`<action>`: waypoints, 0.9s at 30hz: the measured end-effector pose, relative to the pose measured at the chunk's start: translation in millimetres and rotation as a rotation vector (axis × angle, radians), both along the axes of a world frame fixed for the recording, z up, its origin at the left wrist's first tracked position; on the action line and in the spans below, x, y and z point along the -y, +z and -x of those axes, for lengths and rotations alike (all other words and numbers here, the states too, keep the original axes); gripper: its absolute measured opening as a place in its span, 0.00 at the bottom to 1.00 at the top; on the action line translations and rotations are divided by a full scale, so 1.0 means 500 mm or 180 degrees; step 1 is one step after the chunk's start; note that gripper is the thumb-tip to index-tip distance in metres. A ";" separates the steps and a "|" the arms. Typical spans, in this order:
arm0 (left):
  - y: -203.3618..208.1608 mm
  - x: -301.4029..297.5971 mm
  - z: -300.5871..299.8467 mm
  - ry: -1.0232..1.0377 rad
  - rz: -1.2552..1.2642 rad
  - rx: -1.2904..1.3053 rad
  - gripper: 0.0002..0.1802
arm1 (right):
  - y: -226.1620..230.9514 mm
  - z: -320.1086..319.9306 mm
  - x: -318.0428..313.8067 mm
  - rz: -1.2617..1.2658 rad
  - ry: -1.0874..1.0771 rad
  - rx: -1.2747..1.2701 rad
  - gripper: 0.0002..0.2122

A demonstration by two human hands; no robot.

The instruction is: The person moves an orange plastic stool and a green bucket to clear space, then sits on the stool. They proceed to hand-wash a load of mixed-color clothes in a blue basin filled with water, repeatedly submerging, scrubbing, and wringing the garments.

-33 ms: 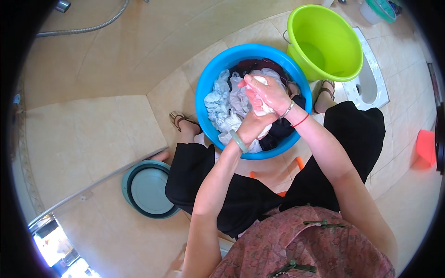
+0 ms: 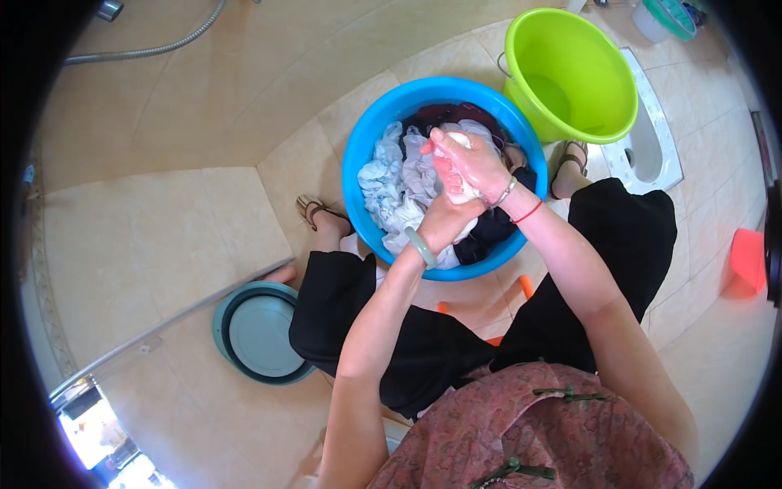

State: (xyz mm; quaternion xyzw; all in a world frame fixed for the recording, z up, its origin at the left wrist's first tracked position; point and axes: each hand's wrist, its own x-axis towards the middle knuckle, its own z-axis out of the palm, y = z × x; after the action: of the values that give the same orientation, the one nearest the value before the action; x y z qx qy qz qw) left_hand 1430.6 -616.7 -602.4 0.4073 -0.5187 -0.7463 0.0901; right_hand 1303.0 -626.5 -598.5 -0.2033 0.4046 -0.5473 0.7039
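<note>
While both hands work over the blue basin (image 2: pixel 365 155), best to keep the white cloth (image 2: pixel 458 167) low above the rim so drips fall back inside. Right hand (image 2: pixel 472 163) clenched on top of that wet bundle, left hand (image 2: pixel 444 222) clenched on it from beneath, the two grips close together, touching. Worth twisting in opposite directions, wrists steady, and shifting along the cloth in short stages rather than squeezing one spot. More laundry (image 2: pixel 399 187), pale and dark, heaped in the basin just below the hands. Far right, just beside the basin, a lime-green bucket (image 2: pixel 570 73), nothing inside that can be made out. Near left on the tiled floor (image 2: pixel 163 220), a teal collapsible tub (image 2: pixel 261 332). At the right edge, an orange object (image 2: pixel 747 261), kind unclear. No packages, labels or signs in view.
</note>
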 end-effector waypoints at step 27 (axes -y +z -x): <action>-0.374 0.304 -0.001 0.0219 0.2661 0.1607 0.25 | -0.391 0.010 0.250 0.0553 -0.0838 -0.1401 0.13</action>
State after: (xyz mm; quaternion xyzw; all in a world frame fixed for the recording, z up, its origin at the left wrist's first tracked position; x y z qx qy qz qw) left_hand 1431.1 -768.5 -789.3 0.5214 -0.7658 -0.3486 0.1419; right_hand 1298.1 -751.3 -793.9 -0.3227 0.5223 -0.6094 0.5017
